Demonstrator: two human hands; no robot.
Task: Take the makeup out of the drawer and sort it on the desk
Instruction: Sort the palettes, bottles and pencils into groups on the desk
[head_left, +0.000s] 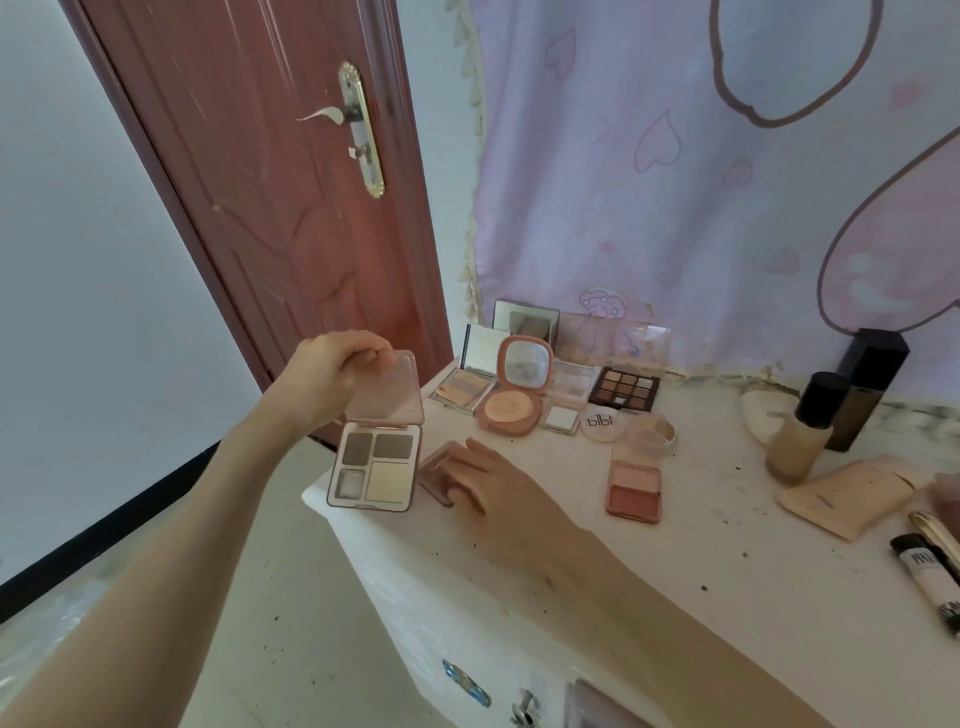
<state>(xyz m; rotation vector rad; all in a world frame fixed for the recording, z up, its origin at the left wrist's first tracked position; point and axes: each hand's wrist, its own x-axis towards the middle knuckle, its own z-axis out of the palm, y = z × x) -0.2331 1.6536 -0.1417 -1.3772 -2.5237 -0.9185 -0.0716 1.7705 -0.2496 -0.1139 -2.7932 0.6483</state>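
At desk edge, L fingers (358, 358) pinch palette lid (387, 387).

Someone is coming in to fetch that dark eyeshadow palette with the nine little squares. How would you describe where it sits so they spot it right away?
Start at the white desk under the pink heart-patterned curtain and look along its back edge, where open compacts stand in a row. The nine-pan palette lies at the right end of that row, just behind a round clear-lidded jar. It alone has a black frame; its neighbours are pink, peach or white.

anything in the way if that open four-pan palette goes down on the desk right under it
Partly. The left hand holds the four-pan palette by its lid at the desk's left corner; beside it the right hand rests on a brown compact. The corner itself looks free.
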